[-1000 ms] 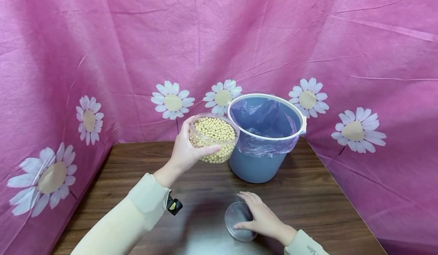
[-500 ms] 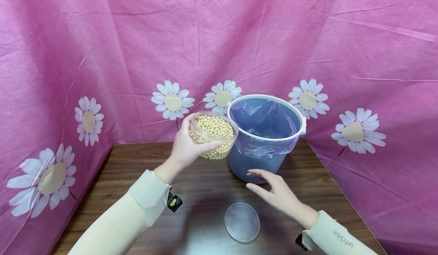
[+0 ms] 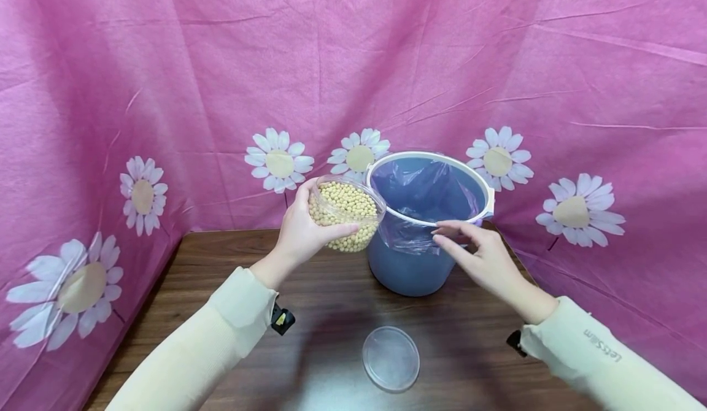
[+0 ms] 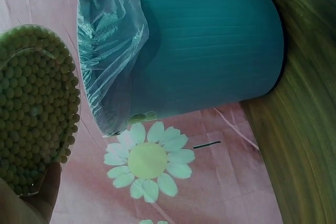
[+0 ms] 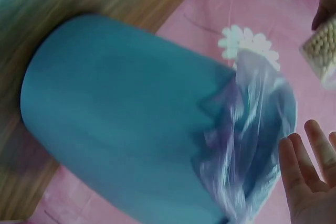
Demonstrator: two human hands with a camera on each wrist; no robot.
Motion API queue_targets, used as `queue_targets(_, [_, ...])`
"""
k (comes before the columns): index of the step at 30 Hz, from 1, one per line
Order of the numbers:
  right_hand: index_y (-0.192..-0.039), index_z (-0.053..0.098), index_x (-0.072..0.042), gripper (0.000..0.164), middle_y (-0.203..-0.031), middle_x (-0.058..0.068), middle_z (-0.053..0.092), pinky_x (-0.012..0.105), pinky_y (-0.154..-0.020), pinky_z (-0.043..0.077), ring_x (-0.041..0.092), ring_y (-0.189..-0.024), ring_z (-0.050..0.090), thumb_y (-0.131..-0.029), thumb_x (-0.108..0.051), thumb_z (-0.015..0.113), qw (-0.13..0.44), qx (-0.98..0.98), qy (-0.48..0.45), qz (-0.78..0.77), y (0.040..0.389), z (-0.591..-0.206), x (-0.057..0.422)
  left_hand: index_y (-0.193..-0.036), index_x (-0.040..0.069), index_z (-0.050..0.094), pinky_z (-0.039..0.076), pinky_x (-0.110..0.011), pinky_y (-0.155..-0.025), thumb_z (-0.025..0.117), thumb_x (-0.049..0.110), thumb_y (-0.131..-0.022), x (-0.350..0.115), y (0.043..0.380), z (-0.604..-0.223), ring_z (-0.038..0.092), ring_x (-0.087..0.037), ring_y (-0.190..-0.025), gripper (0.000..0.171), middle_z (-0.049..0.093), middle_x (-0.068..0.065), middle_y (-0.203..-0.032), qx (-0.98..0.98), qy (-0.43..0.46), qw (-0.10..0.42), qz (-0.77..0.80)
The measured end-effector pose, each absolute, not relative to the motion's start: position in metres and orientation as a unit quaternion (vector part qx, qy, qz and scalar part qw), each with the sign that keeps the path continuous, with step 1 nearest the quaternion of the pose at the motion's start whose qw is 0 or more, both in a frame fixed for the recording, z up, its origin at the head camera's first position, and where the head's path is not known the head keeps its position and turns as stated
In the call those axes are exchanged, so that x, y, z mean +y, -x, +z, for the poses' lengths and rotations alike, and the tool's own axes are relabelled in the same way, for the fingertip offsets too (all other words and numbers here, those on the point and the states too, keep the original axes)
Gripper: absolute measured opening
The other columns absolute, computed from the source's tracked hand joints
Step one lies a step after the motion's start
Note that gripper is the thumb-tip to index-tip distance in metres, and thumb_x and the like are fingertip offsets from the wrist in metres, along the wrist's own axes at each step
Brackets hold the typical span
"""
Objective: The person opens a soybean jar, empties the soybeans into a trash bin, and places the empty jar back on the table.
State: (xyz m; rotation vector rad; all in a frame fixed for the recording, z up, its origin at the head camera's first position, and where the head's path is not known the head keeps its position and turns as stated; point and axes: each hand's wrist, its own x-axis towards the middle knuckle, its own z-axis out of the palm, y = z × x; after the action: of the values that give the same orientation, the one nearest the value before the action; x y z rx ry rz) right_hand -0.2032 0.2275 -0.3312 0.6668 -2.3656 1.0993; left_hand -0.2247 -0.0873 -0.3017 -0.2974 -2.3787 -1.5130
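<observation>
My left hand (image 3: pixel 302 230) grips a clear plastic tub (image 3: pixel 373 216) by its side, tilted slightly to the right. Small round pale-yellow beans (image 3: pixel 347 202) nearly fill it; in the left wrist view the beans (image 4: pixel 34 108) show through the wall. The tub is held up just left of the rim of a blue-grey bucket (image 3: pixel 411 270). My right hand (image 3: pixel 486 257) has its fingers extended at the bucket's front right rim, by the folded-over bag. In the right wrist view the right hand (image 5: pixel 312 182) shows straight, spread fingers beside the rim.
A thin purple plastic bag (image 3: pixel 405 236) lines the bucket, folded over its white rim. A round clear lid (image 3: pixel 391 359) lies on the brown wooden table (image 3: pixel 331 300) near the front. Pink cloth (image 3: pixel 221 92) with daisies hangs behind and at both sides.
My right hand has left the lid on the table and moved up and right to the bucket's rim. The left hand has raised and tilted the tub slightly.
</observation>
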Motion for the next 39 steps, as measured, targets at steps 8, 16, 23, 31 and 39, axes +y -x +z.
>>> queue_targets(8, [-0.115,0.072,-0.011,0.025,-0.091,-0.011,0.071,0.01,-0.069,0.049,-0.005,-0.075,0.063,-0.093,-0.023,0.069,0.239,-0.873,-0.175,0.387,0.225,-0.302,0.25,-0.142,0.021,0.042,0.046,-0.044,-0.103,0.093,0.04,-0.059,-0.085,0.229,-0.297,0.055,-0.023,-0.118,0.099,0.058,-0.007,-0.131,-0.835,0.101,0.147,-0.521])
queue_targets(16, [-0.12,0.069,-0.011,0.037,-0.086,-0.031,0.06,0.008,-0.065,0.043,-0.007,-0.073,0.059,-0.093,-0.037,0.067,0.231,-0.892,-0.105,0.374,0.245,-0.286,0.273,-0.142,0.022,0.042,0.048,-0.044,-0.1,0.093,0.045,-0.059,-0.081,0.235,-0.288,0.055,-0.022,-0.118,0.1,0.057,-0.004,-0.131,-0.84,0.093,0.14,-0.516])
queue_targets(23, [-0.125,0.065,-0.006,0.048,-0.083,-0.026,0.059,0.01,-0.069,0.041,-0.016,-0.074,0.052,-0.095,-0.044,0.063,0.21,-0.908,-0.06,0.358,0.263,-0.29,0.294,-0.143,0.023,0.042,0.047,-0.046,-0.1,0.092,0.05,-0.058,-0.079,0.242,-0.282,0.055,-0.023,-0.119,0.102,0.056,-0.002,-0.134,-0.857,0.089,0.143,-0.487])
queue_targets(31, [-0.134,0.057,0.0,0.061,-0.104,0.019,0.065,0.021,-0.071,0.042,-0.007,-0.074,0.047,-0.097,-0.048,0.056,0.178,-0.927,-0.02,0.328,0.276,-0.301,0.309,-0.146,0.022,0.038,0.045,-0.048,-0.101,0.09,0.056,-0.057,-0.075,0.25,-0.273,0.054,-0.025,-0.121,0.109,0.055,-0.001,-0.137,-0.876,0.084,0.136,-0.454])
queue_targets(39, [-0.146,0.037,0.007,0.073,-0.106,0.023,0.064,0.029,-0.071,0.05,0.004,-0.063,0.06,-0.101,-0.05,0.045,0.106,-0.943,0.003,0.315,0.29,-0.309,0.31,-0.148,0.023,0.038,0.046,-0.045,-0.101,0.089,0.061,-0.055,-0.069,0.258,-0.264,0.055,-0.023,-0.122,0.113,0.056,0.001,-0.137,-0.886,0.091,0.128,-0.436])
